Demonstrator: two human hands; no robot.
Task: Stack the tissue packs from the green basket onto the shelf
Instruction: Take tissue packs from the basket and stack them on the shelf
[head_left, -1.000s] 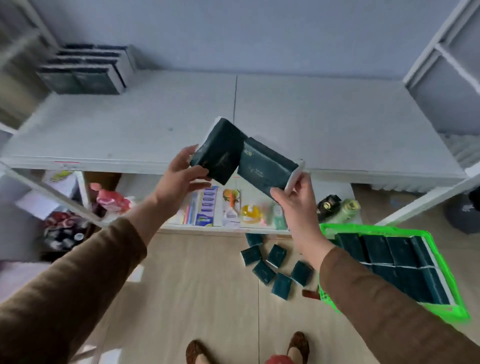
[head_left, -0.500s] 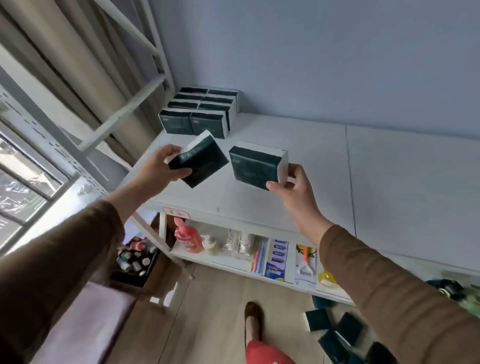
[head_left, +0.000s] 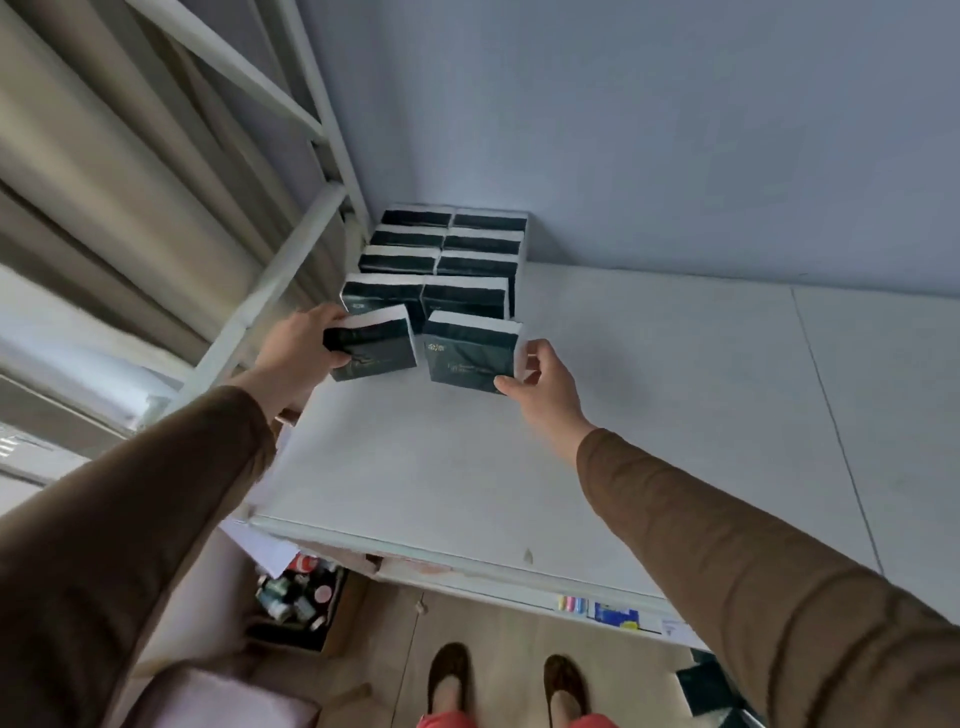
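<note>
While each hand pinches 1 dark green plastic-wrapped tissue pack, left hand (head_left: 298, 348) on the left pack (head_left: 375, 345), right hand (head_left: 543, 382) on the right pack (head_left: 470, 349), both sit just before the stacked dark packs (head_left: 441, 260) on the white shelf board (head_left: 623, 415). Possibly touching down; unclear. Set flush against the front row. 0.5 s ago both packs were tilted, well short of the stack.

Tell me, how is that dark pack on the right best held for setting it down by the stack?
By its short right end, from the right, as the right hand does: thumb on the dark front face, fingers behind. The right tissue pack is a flat block, and that leaves its left side free to meet the left tissue pack.
</note>
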